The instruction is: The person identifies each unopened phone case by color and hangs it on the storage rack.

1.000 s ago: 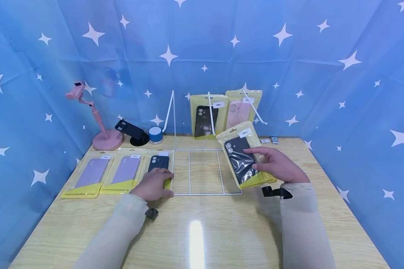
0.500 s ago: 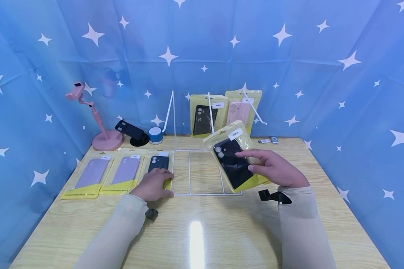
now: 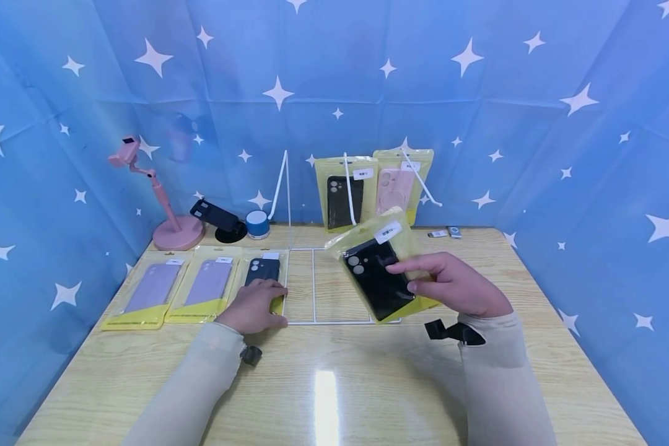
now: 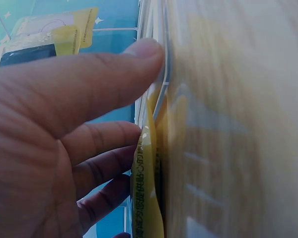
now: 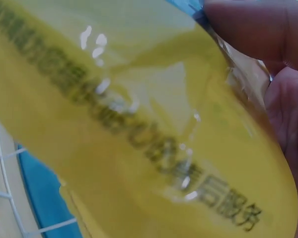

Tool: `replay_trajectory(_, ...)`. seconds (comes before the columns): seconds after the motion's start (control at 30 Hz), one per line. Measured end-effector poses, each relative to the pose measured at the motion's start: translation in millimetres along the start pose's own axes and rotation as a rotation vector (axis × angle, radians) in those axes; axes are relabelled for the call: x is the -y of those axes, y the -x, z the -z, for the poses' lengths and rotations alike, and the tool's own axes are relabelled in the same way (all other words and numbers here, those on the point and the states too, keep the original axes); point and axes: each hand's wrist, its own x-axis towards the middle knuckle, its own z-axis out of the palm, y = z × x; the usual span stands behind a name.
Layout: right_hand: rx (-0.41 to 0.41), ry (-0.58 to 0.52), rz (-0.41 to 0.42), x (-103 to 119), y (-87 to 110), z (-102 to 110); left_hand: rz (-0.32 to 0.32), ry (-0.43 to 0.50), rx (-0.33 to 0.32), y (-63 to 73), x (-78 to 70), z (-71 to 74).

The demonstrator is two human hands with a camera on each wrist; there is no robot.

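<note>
My right hand [image 3: 454,285] pinches a yellow-edged clear bag with a black phone case [image 3: 376,279], held tilted above the right part of the white wire display rack [image 3: 314,285]. Its printed yellow bottom [image 5: 139,124] fills much of the right wrist view. My left hand [image 3: 253,306] rests on another bagged dark phone case [image 3: 264,267] lying at the rack's left side. In the left wrist view, that hand's fingers [image 4: 102,139] touch the bag's yellow edge [image 4: 145,183], its thumb stretched out near the rack wire. Part of that bag is hidden under the hand.
A bagged black case [image 3: 334,214] and a bagged pink case [image 3: 393,183] hang from rack hooks. Two bagged purple cases [image 3: 153,288] lie at left. Behind are a pink stand [image 3: 179,232], a black phone stand [image 3: 231,232], a blue speaker [image 3: 257,224] and small USB items [image 3: 437,234].
My right hand has brought the bagged black case leftward and slightly down, turning it a little. The hanging black-case bag has swung slightly. My left hand has stayed where it was.
</note>
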Motion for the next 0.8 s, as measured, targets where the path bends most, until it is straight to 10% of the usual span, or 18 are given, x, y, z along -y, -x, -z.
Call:
replay_trajectory(0.3, -0.019, 0.055, 0.091, 15, 2.0, -10, 0.007, 0.001, -0.001, 0.2, -0.6, -0.1)
replay_trajectory(0.8, -0.054, 0.031, 0.001, 10, -14.8, -22, 0.019, 0.006, 0.003, 1.4, -0.8, 1.8)
